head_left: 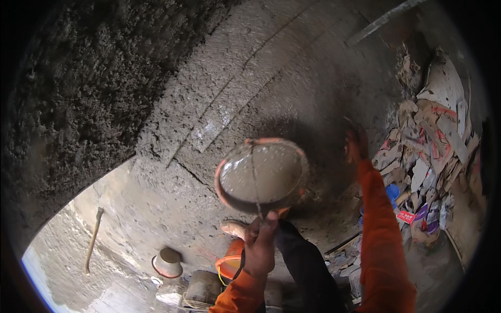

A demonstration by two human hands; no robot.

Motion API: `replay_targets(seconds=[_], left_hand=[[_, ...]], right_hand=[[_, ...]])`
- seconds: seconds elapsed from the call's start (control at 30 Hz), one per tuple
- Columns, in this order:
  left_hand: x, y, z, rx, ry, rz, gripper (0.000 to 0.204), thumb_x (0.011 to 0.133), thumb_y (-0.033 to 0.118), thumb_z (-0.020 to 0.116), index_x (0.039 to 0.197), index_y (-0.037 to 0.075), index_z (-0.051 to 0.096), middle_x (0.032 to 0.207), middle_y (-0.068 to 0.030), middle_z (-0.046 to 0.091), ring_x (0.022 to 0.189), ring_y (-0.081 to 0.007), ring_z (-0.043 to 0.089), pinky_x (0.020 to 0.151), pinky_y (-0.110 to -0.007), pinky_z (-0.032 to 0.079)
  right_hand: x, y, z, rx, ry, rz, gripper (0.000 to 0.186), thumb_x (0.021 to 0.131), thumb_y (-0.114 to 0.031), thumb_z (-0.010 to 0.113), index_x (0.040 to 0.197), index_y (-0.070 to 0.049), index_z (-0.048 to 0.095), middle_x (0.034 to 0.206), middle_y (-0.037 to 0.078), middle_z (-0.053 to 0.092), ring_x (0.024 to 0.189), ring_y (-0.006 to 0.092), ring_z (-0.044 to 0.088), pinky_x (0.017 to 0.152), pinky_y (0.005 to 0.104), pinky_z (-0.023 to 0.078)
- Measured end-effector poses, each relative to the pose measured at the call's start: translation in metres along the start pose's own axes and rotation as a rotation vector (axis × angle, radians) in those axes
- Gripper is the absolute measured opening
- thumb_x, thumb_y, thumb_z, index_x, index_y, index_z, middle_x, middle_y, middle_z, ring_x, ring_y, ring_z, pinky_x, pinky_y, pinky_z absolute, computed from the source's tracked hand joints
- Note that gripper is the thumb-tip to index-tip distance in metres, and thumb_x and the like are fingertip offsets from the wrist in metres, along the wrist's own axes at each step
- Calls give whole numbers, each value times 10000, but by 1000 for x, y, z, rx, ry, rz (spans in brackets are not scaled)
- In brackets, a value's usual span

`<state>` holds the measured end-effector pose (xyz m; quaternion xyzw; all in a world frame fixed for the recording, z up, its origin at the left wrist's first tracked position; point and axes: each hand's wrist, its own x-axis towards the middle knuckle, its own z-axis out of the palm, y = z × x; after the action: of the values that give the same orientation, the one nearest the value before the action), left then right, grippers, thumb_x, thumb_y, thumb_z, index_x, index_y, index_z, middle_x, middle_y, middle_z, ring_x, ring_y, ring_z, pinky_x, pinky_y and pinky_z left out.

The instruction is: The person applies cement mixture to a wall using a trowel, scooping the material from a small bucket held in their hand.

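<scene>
My left hand (260, 245) is closed round the handle of a round bucket (219, 177) with an orange rim. Greyish, cloudy liquid (266, 175) fills the bucket, and the thin handle crosses above it. Off to the right, my right arm in an orange sleeve stretches forward. At its end my right hand (357, 143) is somewhat blurred, its fingers seeming apart with nothing plainly held. A dark trouser leg (308, 261) and a foot (234, 228) show below the bucket.
Wet grey mortar (88, 68) covers the upper left. Torn paper sacks and rubbish (428, 141) pile up at the right. An orange bucket (229, 265), an upturned pan (168, 262) and a wooden stick (94, 240) lie at the lower left. A pale bar (383, 22) lies far right.
</scene>
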<state>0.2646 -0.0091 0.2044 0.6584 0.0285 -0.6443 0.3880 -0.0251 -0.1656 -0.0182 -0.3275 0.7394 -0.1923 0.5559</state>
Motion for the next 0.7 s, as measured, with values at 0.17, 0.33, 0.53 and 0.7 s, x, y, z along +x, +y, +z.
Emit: replay_targets(seconds=[0.17,0.33,0.53,0.7], left_hand=[[37,1,28,61,-46,53,400,918,396,462,674,81,440,609,42,387,580,-74,341,560,-246,296],[86,-52,9,191,-58,130,539,920,493,375,581,75,392,562,7,356,552,-111,311,591,-287,344],[106,-55,-16,196,176,102,640,949,515,254,640,22,520,596,-79,516,592,-177,491,698,-349,446],[134,-68,-40,177,198,52,604,955,508,218,700,36,496,636,-48,492,595,-170,495,711,-344,469]], right_hand=[[20,-143,97,-87,-308,-101,695,836,-284,576,1406,-70,240,1162,124,477,885,145,532,633,238,506],[86,-177,197,-517,-362,-341,626,880,-328,494,1390,-54,257,1397,183,317,1281,315,327,1004,411,351],[77,-117,170,-24,-165,-68,575,898,-293,482,1382,-61,276,1176,146,459,939,232,464,761,364,421],[65,-126,171,-316,-161,-424,554,895,-282,465,1350,-15,295,1328,245,388,1227,386,386,1007,412,317]])
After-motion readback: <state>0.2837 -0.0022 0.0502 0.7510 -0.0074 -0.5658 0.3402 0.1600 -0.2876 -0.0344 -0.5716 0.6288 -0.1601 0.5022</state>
